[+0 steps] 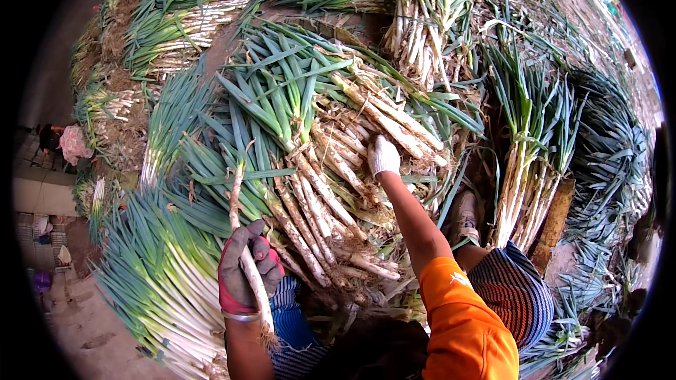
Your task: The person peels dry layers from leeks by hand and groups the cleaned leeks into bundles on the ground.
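Observation:
My left hand [244, 267], in a grey and red glove, is wrapped round a single leek [253, 278]. Its white shank slants through the fist, roots down by my wrist and top pointing away from me. My right hand [384, 155], in a white glove, reaches into the pile of unpeeled leeks [310, 190] in front of me. Those leeks have brown, dirty shanks and green leaves. The right fingers point down among the stalks and are mostly hidden, so their grip does not show.
Cleaner leeks [176, 274] lie fanned out at the left. Bundled leeks [521, 155] stand at the right beside a wooden board [554, 222], with another bundle [429, 14] farther back. More leek heaps [169, 35] lie far left. Another person [70, 142] is at the far left edge.

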### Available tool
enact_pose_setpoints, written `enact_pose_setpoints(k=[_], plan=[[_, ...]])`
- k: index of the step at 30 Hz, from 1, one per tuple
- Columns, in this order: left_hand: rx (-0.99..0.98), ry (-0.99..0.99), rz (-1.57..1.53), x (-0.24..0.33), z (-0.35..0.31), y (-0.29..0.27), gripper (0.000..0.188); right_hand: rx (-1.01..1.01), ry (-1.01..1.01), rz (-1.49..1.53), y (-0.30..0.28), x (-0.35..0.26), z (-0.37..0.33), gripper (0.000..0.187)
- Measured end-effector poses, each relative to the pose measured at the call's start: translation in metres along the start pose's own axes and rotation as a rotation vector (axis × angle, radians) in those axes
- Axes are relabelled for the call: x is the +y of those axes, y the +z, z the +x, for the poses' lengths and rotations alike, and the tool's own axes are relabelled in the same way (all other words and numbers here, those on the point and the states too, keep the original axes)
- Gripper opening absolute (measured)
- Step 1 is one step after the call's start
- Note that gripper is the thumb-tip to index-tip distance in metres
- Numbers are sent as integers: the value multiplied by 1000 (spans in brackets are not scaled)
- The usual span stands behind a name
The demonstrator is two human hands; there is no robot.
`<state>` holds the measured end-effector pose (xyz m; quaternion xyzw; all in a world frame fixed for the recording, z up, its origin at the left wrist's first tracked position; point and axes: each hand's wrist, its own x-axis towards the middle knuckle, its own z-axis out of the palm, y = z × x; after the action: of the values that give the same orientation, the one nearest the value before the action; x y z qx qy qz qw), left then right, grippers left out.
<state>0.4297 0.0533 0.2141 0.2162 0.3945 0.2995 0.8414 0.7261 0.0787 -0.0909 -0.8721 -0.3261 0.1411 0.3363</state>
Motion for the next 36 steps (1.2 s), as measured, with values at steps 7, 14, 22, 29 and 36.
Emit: enact_pose_setpoints(k=[7, 14, 22, 29, 36], plan=[[5, -27, -6, 3, -4, -1, 36, -531, 65, 231, 14, 7, 25, 51], [98, 8, 73, -1, -2, 1, 35, -505, -94, -106, -36, -42, 14, 58], [221, 34, 10, -14, 17, -4, 36, -647, 52, 278, -79, -85, -71, 42], [112, -16, 136, -36, 30, -28, 48, -930, 268, 1007, -136, -126, -199, 66], [-173, -339, -275, -16, 8, 2, 51, -1183, -571, 940, -158, -143, -226, 31]])
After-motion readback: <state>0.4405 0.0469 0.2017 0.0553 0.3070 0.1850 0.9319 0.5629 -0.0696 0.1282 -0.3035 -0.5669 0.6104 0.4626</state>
